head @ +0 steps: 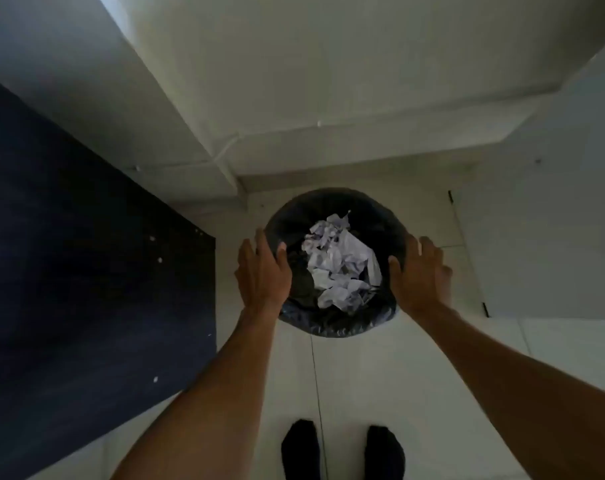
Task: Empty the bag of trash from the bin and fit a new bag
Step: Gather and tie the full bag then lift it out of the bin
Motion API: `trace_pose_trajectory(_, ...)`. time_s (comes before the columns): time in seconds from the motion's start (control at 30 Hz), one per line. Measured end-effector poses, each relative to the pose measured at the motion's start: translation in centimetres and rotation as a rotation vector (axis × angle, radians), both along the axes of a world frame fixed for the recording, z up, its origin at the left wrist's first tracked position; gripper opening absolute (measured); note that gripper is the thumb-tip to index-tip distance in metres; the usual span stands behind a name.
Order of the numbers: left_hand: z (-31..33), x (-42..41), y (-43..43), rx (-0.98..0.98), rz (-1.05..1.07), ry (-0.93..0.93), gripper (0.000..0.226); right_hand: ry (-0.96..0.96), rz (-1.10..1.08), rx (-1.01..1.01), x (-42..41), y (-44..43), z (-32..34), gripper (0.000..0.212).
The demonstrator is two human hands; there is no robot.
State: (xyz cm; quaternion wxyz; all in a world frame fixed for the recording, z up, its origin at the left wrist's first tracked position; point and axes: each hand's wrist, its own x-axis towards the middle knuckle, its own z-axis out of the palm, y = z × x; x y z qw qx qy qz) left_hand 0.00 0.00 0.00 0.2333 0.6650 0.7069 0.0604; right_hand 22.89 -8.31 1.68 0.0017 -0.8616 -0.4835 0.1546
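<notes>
A round bin [332, 327] stands on the pale floor in a corner, lined with a dark bag [328, 206] folded over its rim. Crumpled white paper [339, 261] fills the middle of the bag. My left hand [263, 271] rests on the left side of the rim, thumb hooked just inside, fingers flat on the outside. My right hand [418, 275] lies on the right side of the rim the same way. Neither hand has the bag film visibly pinched.
White walls [294, 81] meet behind the bin with a skirting strip at floor level. A dark blue panel [69, 271] runs along the left. A white door or cabinet [543, 220] stands at the right. My two dark-socked feet [342, 452] are on the tiles below.
</notes>
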Motion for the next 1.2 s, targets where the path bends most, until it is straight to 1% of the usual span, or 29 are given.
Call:
trace_pose_trajectory(0.13,-5.3,-0.3,-0.4,0.063,0.058,-0.03,0.059,0.062,-0.088,0.107,1.1,1.7,-6.0,0.054)
trace_pose_trajectory(0.23,-6.8,0.3,-1.0,0.133,0.137,-0.1,0.058,0.124,-0.146,0.225,1.5,2.8,-9.3,0.051)
trace_pose_trajectory(0.33,-7.5,0.5,-0.7,0.209,0.291,-0.234,0.054,0.116,-0.232,0.315,1.4,2.9,-10.0,0.041)
trace_pose_trajectory(0.43,-7.3,0.5,-0.8,0.272,0.391,-0.366,0.042,0.089,-0.25,0.359,1.0,2.6,-9.3,0.041)
trace_pose_trajectory(0.47,-7.3,0.5,-0.8,0.257,0.445,-0.416,0.041,0.091,-0.249,0.376,1.0,2.6,-9.3,0.041)
trace_pose_trajectory(0.53,-6.9,0.6,-0.6,0.167,0.536,-0.495,0.046,0.099,-0.263,0.403,1.0,2.6,-9.3,0.041)
trace_pose_trajectory(0.67,-6.3,0.6,-0.5,-0.036,0.631,-0.609,0.05,0.096,-0.309,0.401,1.0,2.4,-9.5,0.045)
trace_pose_trajectory(0.73,-5.8,0.7,-0.5,-0.08,0.649,-0.617,0.055,0.105,-0.323,0.375,1.0,2.5,-9.4,0.047)
trace_pose_trajectory(0.87,-5.2,1.0,-0.5,-0.141,0.673,-0.605,0.05,0.135,-0.323,0.348,1.0,2.7,-9.1,0.046)
trace_pose_trajectory(1.0,-5.2,0.9,-0.4,-0.168,0.679,-0.592,0.054,0.155,-0.331,0.374,0.7,2.8,-9.2,0.043)
trace_pose_trajectory(1.07,-5.7,0.6,-0.4,-0.184,0.695,-0.599,0.062,0.145,-0.32,0.401,0.7,2.8,-9.3,0.041)
trace_pose_trajectory(1.13,-6.5,0.4,-0.4,-0.181,0.709,-0.582,0.078,0.12,-0.303,0.428,0.7,2.8,-9.4,0.038)
trace_pose_trajectory(1.17,-6.9,0.3,-0.4,-0.154,0.714,-0.552,0.08,0.108,-0.293,0.442,0.7,2.7,-9.5,0.036)
trace_pose_trajectory(1.2,-7.3,0.2,-0.5,-0.108,0.716,-0.519,0.077,0.099,-0.282,0.461,0.8,2.7,-9.6,0.035)
